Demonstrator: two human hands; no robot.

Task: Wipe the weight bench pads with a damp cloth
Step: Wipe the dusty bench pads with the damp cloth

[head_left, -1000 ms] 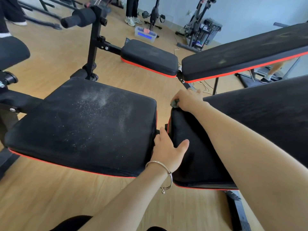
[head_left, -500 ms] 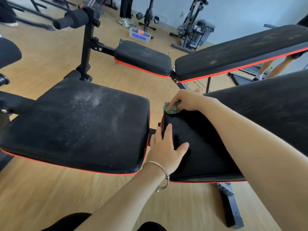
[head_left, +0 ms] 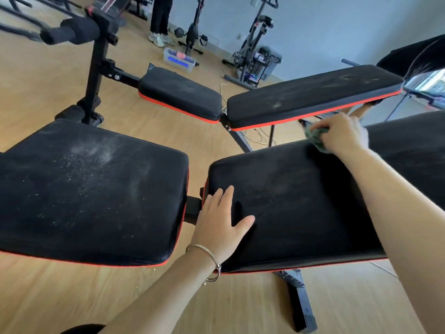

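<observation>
A black back pad with red trim (head_left: pixel 301 201) lies in front of me. To its left sits the black seat pad (head_left: pixel 91 189), speckled with white dust. My right hand (head_left: pixel 342 133) grips a crumpled green cloth (head_left: pixel 315 138) against the back pad's far edge. My left hand (head_left: pixel 219 225) rests flat on the back pad's near left corner, fingers straight, a bracelet on the wrist.
A second bench stands behind, with a dusty seat pad (head_left: pixel 180 92) and back pad (head_left: pixel 313 95). Its black upright frame with a foam roller (head_left: pixel 72 32) is at the far left. A clear plastic box (head_left: pixel 179 59), exercise bikes (head_left: pixel 255 49) and a person's legs (head_left: pixel 160 18) are farther back on the wood floor.
My right hand has slid the cloth to the right along the back pad's far edge, away from the left corner. The left hand stays on the pad's near corner.
</observation>
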